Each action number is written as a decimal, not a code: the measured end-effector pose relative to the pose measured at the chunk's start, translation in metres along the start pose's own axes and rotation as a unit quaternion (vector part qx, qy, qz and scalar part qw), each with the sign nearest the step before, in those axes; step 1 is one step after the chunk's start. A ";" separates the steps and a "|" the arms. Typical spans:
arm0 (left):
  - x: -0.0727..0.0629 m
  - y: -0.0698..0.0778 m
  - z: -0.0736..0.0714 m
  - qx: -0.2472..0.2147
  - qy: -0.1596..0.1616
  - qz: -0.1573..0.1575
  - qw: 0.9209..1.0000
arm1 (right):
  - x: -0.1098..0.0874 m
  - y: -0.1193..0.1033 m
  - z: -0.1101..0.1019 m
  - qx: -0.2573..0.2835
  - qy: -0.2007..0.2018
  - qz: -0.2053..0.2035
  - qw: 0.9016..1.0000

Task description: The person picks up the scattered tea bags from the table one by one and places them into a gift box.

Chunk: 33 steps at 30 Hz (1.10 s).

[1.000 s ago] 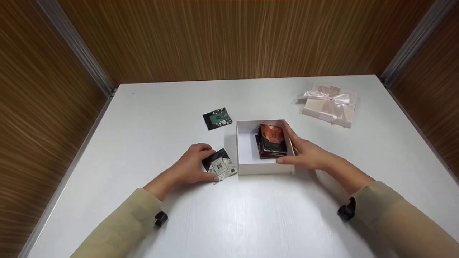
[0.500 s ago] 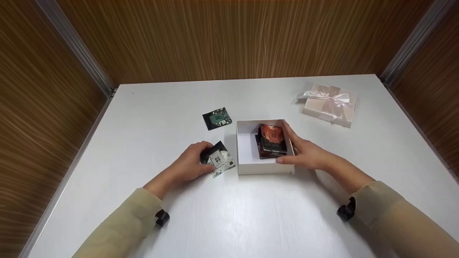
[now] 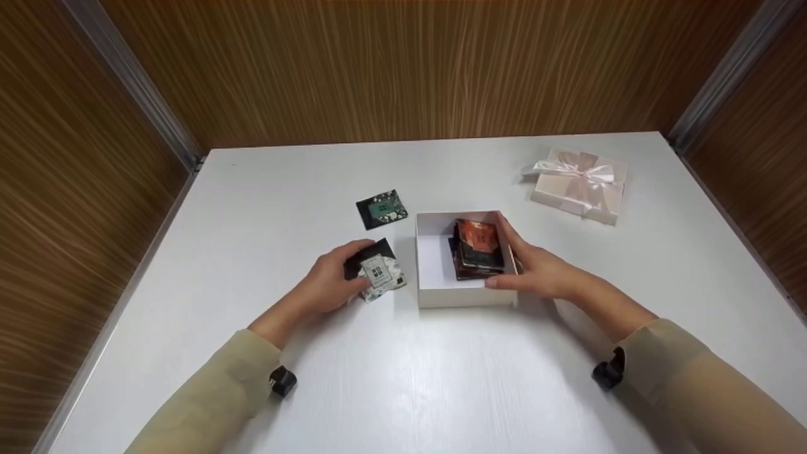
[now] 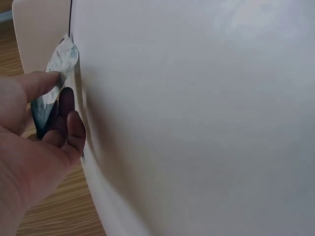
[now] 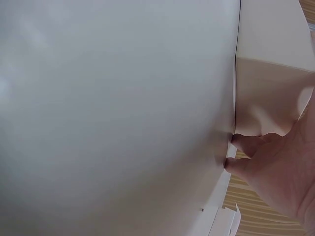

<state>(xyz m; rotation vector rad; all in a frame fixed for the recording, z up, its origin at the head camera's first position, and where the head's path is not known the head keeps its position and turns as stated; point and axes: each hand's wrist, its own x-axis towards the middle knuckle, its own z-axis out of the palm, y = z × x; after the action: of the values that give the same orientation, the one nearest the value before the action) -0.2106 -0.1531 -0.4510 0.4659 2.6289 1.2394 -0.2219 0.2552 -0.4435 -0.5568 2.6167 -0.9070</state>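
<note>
My left hand (image 3: 328,280) pinches a square black-and-white sachet (image 3: 381,272) by its left edge, with the thumb over its printed face. In the left wrist view the sachet (image 4: 63,58) is tilted between thumb and fingers, close over the table. To its right stands an uncovered white box (image 3: 466,298). Dark sachets with an orange-and-black one (image 3: 480,243) on top are stacked in the box's right part. My right hand (image 3: 543,272) holds the box at its right side, thumb at the front corner. In the right wrist view, fingertips (image 5: 241,140) rest low against the box wall.
A green-and-black sachet (image 3: 383,209) lies flat on the white table (image 3: 403,391) behind the held one. At the back right is a pale pink lid (image 3: 577,183) with a ribbon bow. Wood-grain panels (image 3: 403,69) border the table at the back and sides.
My left hand has picked up the black-and-white sachet and moved it slightly back and left, away from the box. The right hand and the box have stayed in place.
</note>
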 end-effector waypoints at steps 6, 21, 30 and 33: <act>0.002 0.003 -0.007 -0.031 0.023 0.004 0.999 | -0.001 0.000 0.000 -0.001 0.004 0.002 1.000; 0.011 0.011 -0.028 -0.045 0.105 0.045 0.992 | -0.001 -0.001 0.002 0.016 0.001 0.002 1.000; 0.024 0.027 -0.038 -0.052 0.156 0.056 0.985 | 0.000 -0.001 0.001 0.011 0.008 0.000 1.000; 0.028 0.033 -0.037 -0.055 0.154 0.061 0.985 | -0.001 0.001 0.001 0.010 0.007 0.004 1.000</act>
<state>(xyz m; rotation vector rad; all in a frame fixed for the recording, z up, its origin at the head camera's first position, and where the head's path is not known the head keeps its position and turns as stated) -0.2417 -0.1496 -0.4037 0.4542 2.7953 1.6046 -0.2207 0.2555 -0.4445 -0.5375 2.6161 -0.9375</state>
